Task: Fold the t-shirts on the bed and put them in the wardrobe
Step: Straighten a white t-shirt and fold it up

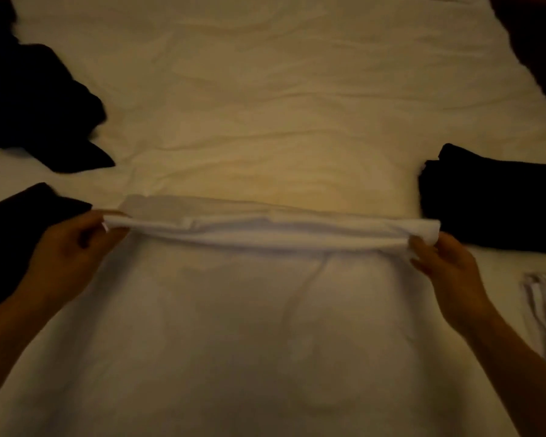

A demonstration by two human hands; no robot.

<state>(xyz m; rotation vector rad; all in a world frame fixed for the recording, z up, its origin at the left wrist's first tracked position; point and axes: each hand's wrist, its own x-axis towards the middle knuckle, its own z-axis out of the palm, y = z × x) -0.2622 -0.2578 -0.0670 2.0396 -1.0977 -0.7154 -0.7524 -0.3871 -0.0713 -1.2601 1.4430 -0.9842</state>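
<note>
White t-shirt is spread on the bed, its far edge lifted into a fold. One end is pinched by the left hand, the other by the right hand. A folded dark stack lies just beside the right hand.

Dim, warm yellowish light is falling on the bed, glowing brightest at its middle and fading toward its edges and corners. The whole picture is looking soft and slightly blurred, the dark clothes are losing all detail, and straight lines are bending near the frame's edges.
</note>
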